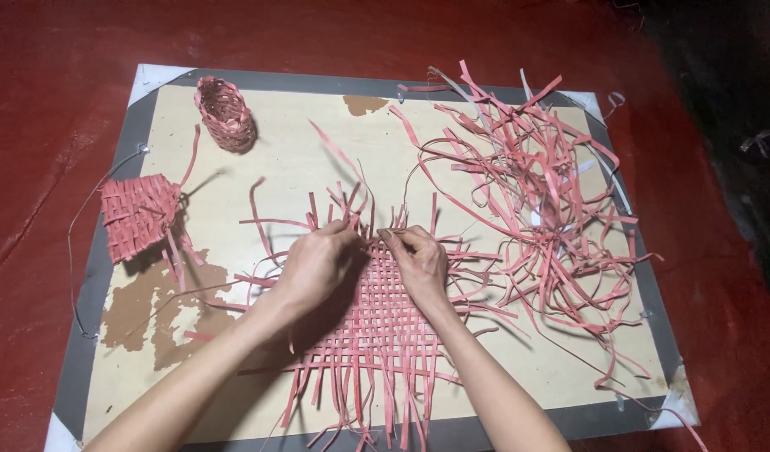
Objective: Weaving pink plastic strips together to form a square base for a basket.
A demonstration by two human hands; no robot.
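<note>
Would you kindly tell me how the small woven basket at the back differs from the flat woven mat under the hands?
The basket is closed into a rounded, hollow form; the mat lies flat. The basket's edges look finished, whereas loose strip ends stick out all round the mat. The basket sits untouched; both hands, left and right, work the mat's far edge. Both are woven from pink strips.

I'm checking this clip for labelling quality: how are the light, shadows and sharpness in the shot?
Head view: warm light from above, no strong glare; the left hand and right hand cast dark shadows on the woven mat; the loose strips and small basket look sharp; the top right corner falls into darkness.
</note>
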